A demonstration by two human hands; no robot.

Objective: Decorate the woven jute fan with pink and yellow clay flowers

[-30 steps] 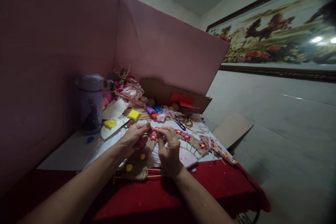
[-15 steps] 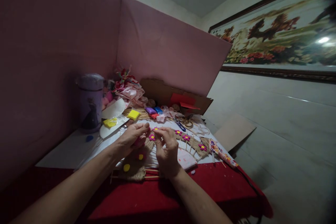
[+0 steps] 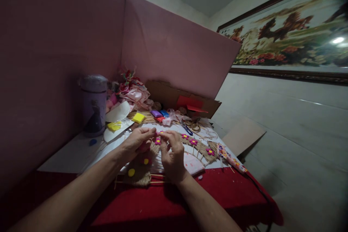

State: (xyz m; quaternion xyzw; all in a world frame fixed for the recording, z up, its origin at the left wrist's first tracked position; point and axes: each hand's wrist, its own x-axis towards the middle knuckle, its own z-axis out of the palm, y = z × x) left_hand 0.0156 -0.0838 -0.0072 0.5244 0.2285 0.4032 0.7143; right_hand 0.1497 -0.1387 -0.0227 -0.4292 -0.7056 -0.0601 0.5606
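Over the woven fan (image 3: 160,148), my two hands meet almost fingertip to fingertip. My left hand (image 3: 138,141) is closed, with pink clay (image 3: 145,146) showing in its curled fingers and a pink bit near its thumb tip. Thumb and forefinger of my right hand (image 3: 173,154) are pinched together; what is between them is too small to make out. Twine and thin sticks form the fan. Along its band sit pink clay flowers (image 3: 193,141) with yellow centres. A bare yellow clay disc (image 3: 131,172) lies on its near left end.
A purple flask (image 3: 94,105) stands at left. Behind the hands lie a yellow clay block (image 3: 138,117), purple clay pack (image 3: 156,114), white paper fan (image 3: 119,112) and blue-handled scissors (image 3: 187,128). Cardboard (image 3: 174,96) leans at the back. A flowered wrapped handle (image 3: 231,159) extends right over red cloth (image 3: 212,195).
My hands stay over the fan and their fingertips have shifted only slightly. The view has tilted a little; nothing else has visibly moved.
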